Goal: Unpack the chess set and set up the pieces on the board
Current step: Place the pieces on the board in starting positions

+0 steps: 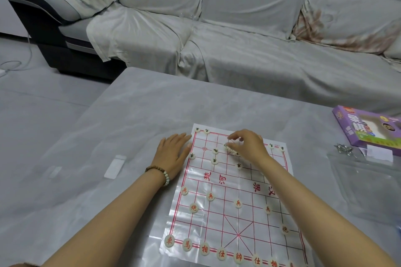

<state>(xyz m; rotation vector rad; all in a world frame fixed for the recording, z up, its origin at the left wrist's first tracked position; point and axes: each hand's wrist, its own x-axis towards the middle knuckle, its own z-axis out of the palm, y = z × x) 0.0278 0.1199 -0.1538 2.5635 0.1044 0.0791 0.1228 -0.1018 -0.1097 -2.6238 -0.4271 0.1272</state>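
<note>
A: Where does the board [236, 182] lie?

B: Flat on the table [141, 115], a thin sheet with a red grid. The red pieces [238, 203] stand on its near half, one row along the near edge and others further in. The dark-marked pieces [214, 161] are on the far half.

A: And the hands?

B: They are apart. The left hand [173, 149] rests flat at the board's far left edge, fingers straight, with a bead bracelet [160, 174] on the wrist. The right hand [247, 145] hangs over the middle of the far half with fingers curled downward, thumb and forefinger close together. Several dark-marked pieces lie just under it. Whether it pinches one cannot be told.

A: The box [368, 130]?

B: Purple, at the table's right edge, well apart from the board. A cloth-covered sofa [238, 28] stands beyond the table.
</note>
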